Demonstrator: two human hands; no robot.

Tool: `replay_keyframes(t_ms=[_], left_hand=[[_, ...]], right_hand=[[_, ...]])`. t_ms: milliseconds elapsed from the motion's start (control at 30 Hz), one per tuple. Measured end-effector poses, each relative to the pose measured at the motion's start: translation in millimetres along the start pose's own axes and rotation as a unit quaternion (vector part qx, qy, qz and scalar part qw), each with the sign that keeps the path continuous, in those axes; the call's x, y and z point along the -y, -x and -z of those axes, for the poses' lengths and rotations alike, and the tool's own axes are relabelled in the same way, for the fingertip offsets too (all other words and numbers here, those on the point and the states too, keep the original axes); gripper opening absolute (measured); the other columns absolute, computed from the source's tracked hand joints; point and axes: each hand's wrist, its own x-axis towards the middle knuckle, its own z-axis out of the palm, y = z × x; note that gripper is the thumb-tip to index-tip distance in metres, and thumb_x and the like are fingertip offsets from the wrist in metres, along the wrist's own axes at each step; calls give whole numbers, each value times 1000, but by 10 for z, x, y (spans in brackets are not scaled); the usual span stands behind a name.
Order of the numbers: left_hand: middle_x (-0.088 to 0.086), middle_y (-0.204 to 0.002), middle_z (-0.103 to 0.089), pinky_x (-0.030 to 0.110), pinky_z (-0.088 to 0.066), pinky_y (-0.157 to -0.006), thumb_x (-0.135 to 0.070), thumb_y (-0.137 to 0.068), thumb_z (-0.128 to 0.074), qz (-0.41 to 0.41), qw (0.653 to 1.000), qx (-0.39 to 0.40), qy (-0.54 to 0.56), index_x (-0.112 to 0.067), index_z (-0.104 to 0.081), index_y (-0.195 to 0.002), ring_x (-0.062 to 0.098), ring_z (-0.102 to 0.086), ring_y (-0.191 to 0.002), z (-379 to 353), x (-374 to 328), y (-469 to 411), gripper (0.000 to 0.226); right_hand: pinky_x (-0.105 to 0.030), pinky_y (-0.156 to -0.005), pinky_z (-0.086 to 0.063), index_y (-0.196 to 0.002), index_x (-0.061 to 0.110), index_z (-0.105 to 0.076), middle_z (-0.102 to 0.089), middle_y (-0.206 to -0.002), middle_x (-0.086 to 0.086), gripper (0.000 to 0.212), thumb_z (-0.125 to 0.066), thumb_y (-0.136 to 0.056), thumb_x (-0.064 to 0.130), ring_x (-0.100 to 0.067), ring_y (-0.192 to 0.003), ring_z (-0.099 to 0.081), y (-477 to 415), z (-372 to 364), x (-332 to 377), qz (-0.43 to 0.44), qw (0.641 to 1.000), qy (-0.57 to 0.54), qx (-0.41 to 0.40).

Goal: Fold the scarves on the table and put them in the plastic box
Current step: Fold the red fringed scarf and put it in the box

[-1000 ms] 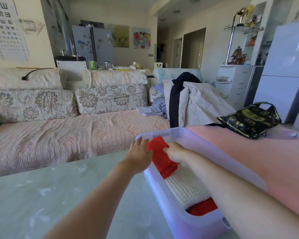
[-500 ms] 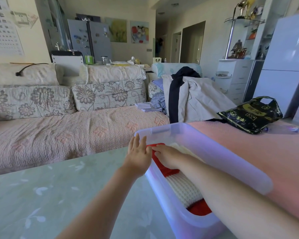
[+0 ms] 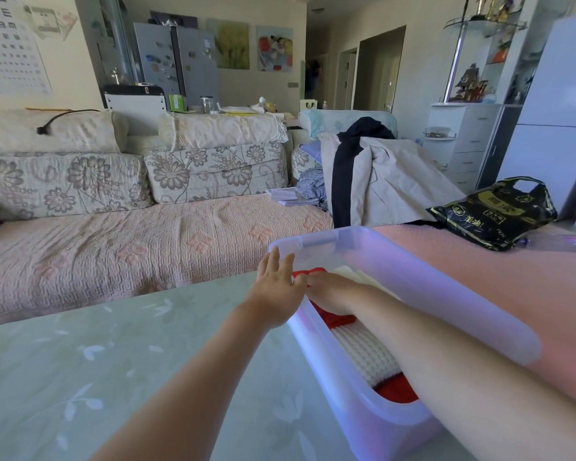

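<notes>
Inside the plastic box (image 3: 330,237), far end: right hand (image 3: 333,291) lies apparently flat (fingertips partly hidden), pressing the folded red scarf (image 3: 340,319) beside a white knit scarf (image 3: 363,354). Left hand (image 3: 276,294), fingers straight, steadies the wall. No scarf shows on the table (image 3: 113,377); packing looks nearly finished.

From the left hand (image 3: 276,294), open table (image 3: 80,377) spreads at 7 to 10 o'clock; the box (image 3: 340,394) wall stands at 3 o'clock.

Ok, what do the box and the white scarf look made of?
Plastic box: smooth translucent plastic, seemingly; light shows through its walls. White scarf: matte chunky knit, probably wool or acrylic; ribbed stitch rows show.
</notes>
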Motion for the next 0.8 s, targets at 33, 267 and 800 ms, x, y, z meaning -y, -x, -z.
replay_keyframes(t_ms=[33, 267, 800], left_hand=[[22, -158, -18, 56, -14, -118, -44, -96, -40, 31, 999, 3, 17, -7, -44, -139, 45, -8, -147, 49, 17, 15, 56], [5, -149, -36, 37, -21, -114, -46, -100, -40, 124, 978, -60, 155, -20, -33, -150, 26, -27, -137, 531, 84, 284, 56], [-6, -99, -63, 25, -43, -75, -26, -92, -59, 339, 921, -140, 130, -25, -69, -104, 17, -62, -91, 1512, 1876, 3488, 16]], right_hand=[[-45, -112, -34, -141, 39, -45, -48, -148, 6, 47, -24, -99, 43, -20, -136, -44, 48, 24, 10, 6, 1000, 7, -21], [-40, -105, -44, -129, 29, -62, -59, -138, 6, 36, -42, -99, 27, -18, -125, -54, 377, 459, 372, -3, 981, -66, -180], [-35, -97, -48, -121, 26, -66, -65, -128, 1, 30, -46, -99, 34, -22, -117, -59, 663, -876, 3888, 215, 976, -39, -10]])
